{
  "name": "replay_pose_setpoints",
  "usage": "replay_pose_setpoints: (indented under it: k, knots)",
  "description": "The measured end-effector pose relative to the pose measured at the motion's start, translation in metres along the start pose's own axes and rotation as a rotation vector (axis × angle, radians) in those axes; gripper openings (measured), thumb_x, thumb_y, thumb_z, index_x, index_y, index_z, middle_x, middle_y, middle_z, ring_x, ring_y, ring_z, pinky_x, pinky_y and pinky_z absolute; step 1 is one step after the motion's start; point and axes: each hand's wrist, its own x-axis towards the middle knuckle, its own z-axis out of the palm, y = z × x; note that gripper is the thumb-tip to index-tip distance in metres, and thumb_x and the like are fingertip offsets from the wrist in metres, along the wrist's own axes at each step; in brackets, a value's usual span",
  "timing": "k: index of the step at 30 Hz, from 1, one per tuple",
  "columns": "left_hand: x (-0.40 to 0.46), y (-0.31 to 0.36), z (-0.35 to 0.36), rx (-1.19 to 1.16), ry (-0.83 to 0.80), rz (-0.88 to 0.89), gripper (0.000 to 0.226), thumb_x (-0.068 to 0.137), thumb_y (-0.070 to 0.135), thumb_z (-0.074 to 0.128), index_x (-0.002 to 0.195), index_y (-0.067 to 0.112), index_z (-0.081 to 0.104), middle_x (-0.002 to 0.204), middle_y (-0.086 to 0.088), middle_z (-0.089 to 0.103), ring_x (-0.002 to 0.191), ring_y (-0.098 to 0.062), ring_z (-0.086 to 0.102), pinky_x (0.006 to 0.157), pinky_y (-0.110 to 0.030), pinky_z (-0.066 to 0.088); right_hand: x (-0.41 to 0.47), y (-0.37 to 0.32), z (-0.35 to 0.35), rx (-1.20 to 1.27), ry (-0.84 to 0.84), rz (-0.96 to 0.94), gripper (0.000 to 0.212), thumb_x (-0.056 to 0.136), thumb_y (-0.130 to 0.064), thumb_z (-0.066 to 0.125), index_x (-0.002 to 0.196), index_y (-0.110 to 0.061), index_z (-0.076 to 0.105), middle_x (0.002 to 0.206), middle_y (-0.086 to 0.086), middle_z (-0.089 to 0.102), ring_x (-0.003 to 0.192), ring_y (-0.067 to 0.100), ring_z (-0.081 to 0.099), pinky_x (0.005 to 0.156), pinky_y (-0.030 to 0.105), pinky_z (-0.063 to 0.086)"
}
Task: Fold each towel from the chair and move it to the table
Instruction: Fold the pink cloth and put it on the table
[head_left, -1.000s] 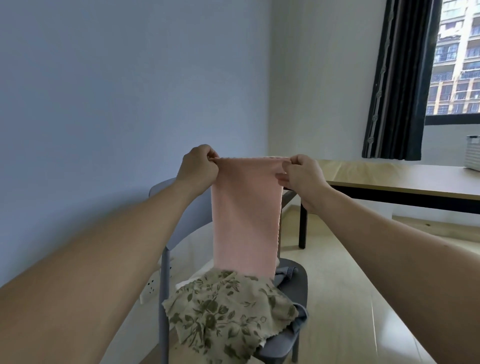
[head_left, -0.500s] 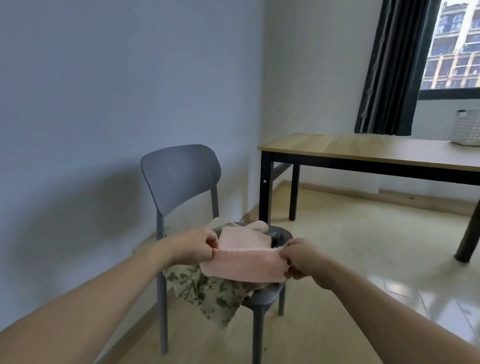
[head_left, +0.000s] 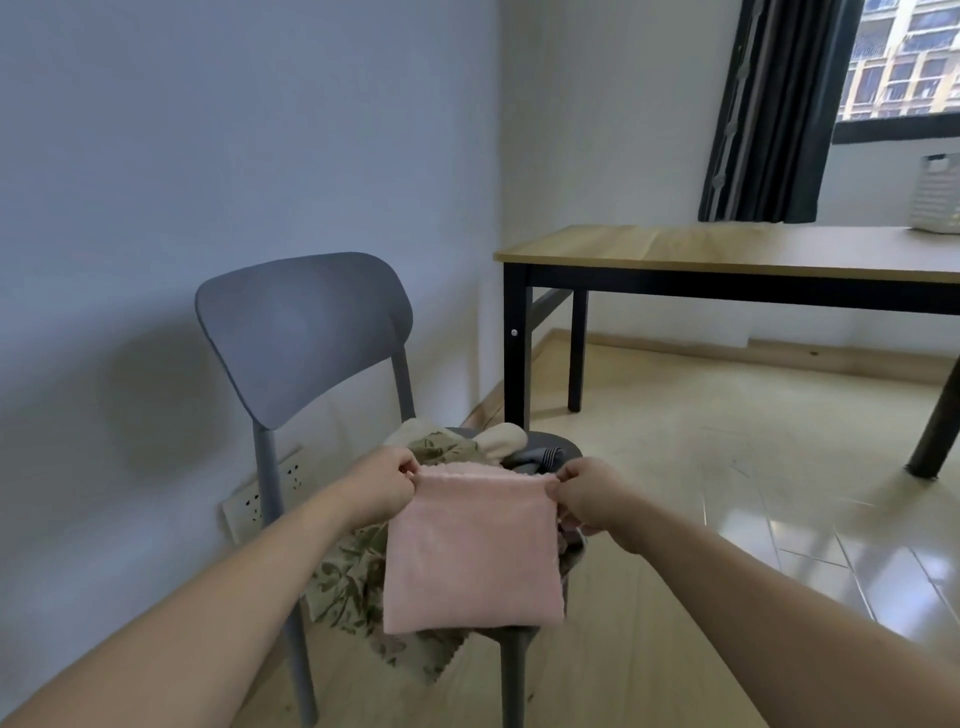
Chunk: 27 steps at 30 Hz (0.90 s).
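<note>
On the far left I saw a white wall socket plate (head_left: 260, 501) low on the blue-grey wall, just behind the rear leg of the grey plastic chair with the rounded backrest (head_left: 304, 332). The seat was almost fully covered by a heap of cloths: a beige towel with a green leaf print (head_left: 358, 577) hung over the front edge, a cream-coloured towel (head_left: 501, 439) lay at the back, and a grey striped cloth (head_left: 543, 457) lay beside it.

My left hand (head_left: 382, 491) was closed in a pinch on the upper left corner of the soft pink towel (head_left: 470, 556). The towel hung down in front of the heap as a short, nearly square panel, so I judged it was already doubled, with the fold at the bottom. I think I held it by the two upper corners so that its own weight kept the layers flat and the edges aligned. My right hand (head_left: 589, 499) was closed in the same way on the upper right corner, thumb against the fingers, and the top edge was stretched between both hands.

To the right stood the wooden table with black metal legs (head_left: 727, 249), well apart from the chair, and I saw no towel on the part in view. A white slatted basket (head_left: 937, 195) stood on its far end, near the dark curtain (head_left: 769, 109). In my judgement one more fold remained before the carrying.
</note>
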Motion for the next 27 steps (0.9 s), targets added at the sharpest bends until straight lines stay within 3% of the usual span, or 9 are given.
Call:
replay_pose_setpoints:
  k: [3, 6, 9, 14, 17, 19, 22, 25, 27]
  knots:
    - [0.027, -0.007, 0.013, -0.028, 0.134, -0.021, 0.022, 0.089, 0.006, 0.041, 0.08, 0.022, 0.054, 0.079, 0.0, 0.057, 0.07, -0.014, 0.049, 0.053, -0.027, 0.035, 0.039, -0.002, 0.012, 0.139, 0.052, -0.017, 0.023, 0.093, -0.013, 0.046, 0.07, -0.016, 0.046, 0.069, 0.004, 0.047, 0.062, 0.019, 0.047, 0.053, 0.021, 0.042]
    - [0.052, -0.015, 0.027, -0.058, 0.179, -0.06, 0.017, 0.09, 0.009, 0.041, 0.086, 0.02, 0.053, 0.084, 0.002, 0.054, 0.074, -0.012, 0.048, 0.06, -0.028, 0.039, 0.074, -0.003, 0.021, 0.06, 0.096, -0.04, 0.01, 0.093, -0.018, 0.048, 0.086, -0.015, 0.054, 0.074, 0.001, 0.052, 0.066, 0.017, 0.05, 0.059, 0.024, 0.043]
    - [0.07, -0.021, 0.04, -0.08, 0.134, -0.132, 0.01, 0.091, 0.016, 0.042, 0.09, 0.018, 0.051, 0.089, -0.002, 0.054, 0.074, -0.015, 0.047, 0.062, -0.029, 0.038, 0.102, 0.002, 0.031, 0.091, 0.043, 0.031, 0.022, 0.093, -0.012, 0.048, 0.107, -0.001, 0.061, 0.087, 0.01, 0.056, 0.074, 0.023, 0.053, 0.066, 0.031, 0.048]
    - [0.079, -0.026, 0.047, -0.16, 0.087, -0.128, 0.014, 0.09, 0.015, 0.044, 0.097, 0.018, 0.056, 0.094, 0.001, 0.056, 0.086, -0.018, 0.052, 0.064, -0.028, 0.041, 0.111, 0.004, 0.039, 0.17, 0.02, 0.058, 0.036, 0.088, 0.0, 0.046, 0.121, 0.01, 0.054, 0.069, 0.002, 0.046, 0.056, 0.012, 0.042, 0.05, 0.022, 0.039]
    - [0.077, -0.025, 0.042, -0.165, 0.048, -0.117, 0.018, 0.088, 0.013, 0.046, 0.096, 0.016, 0.062, 0.096, -0.002, 0.06, 0.09, -0.02, 0.055, 0.07, -0.029, 0.045, 0.105, -0.001, 0.039, 0.086, -0.056, 0.065, 0.04, 0.088, 0.002, 0.039, 0.125, 0.003, 0.055, 0.081, 0.006, 0.051, 0.06, 0.014, 0.042, 0.05, 0.022, 0.036]
    - [0.071, -0.024, 0.036, -0.131, 0.024, -0.108, 0.015, 0.087, 0.017, 0.047, 0.088, 0.015, 0.063, 0.087, -0.004, 0.058, 0.079, -0.021, 0.054, 0.067, -0.031, 0.043, 0.097, -0.006, 0.037, -0.008, -0.067, 0.099, 0.043, 0.087, 0.002, 0.034, 0.122, -0.007, 0.059, 0.092, 0.01, 0.054, 0.066, 0.017, 0.043, 0.05, 0.023, 0.034]
    - [0.058, -0.016, 0.022, -0.058, -0.018, -0.076, 0.013, 0.082, 0.013, 0.045, 0.078, 0.016, 0.057, 0.077, -0.007, 0.05, 0.067, -0.019, 0.042, 0.058, -0.029, 0.033, 0.081, -0.017, 0.029, -0.076, -0.08, 0.043, 0.03, 0.087, 0.001, 0.038, 0.105, -0.004, 0.061, 0.092, 0.01, 0.054, 0.074, 0.019, 0.045, 0.06, 0.026, 0.04]
    - [0.039, 0.0, 0.003, 0.071, -0.062, -0.018, 0.016, 0.079, 0.006, 0.042, 0.076, 0.015, 0.054, 0.076, -0.008, 0.052, 0.068, -0.022, 0.043, 0.058, -0.029, 0.031, 0.055, -0.03, 0.016, -0.129, -0.123, -0.062, 0.02, 0.087, -0.001, 0.039, 0.088, -0.009, 0.058, 0.08, 0.005, 0.052, 0.071, 0.017, 0.046, 0.062, 0.025, 0.041]
    - [0.026, 0.011, -0.01, 0.112, -0.076, 0.011, 0.018, 0.082, 0.003, 0.039, 0.073, 0.015, 0.051, 0.077, -0.006, 0.051, 0.073, -0.023, 0.045, 0.061, -0.029, 0.032, 0.036, -0.037, 0.008, -0.102, -0.137, -0.11, 0.021, 0.087, -0.003, 0.04, 0.085, -0.014, 0.057, 0.083, 0.004, 0.054, 0.076, 0.018, 0.05, 0.065, 0.027, 0.047]
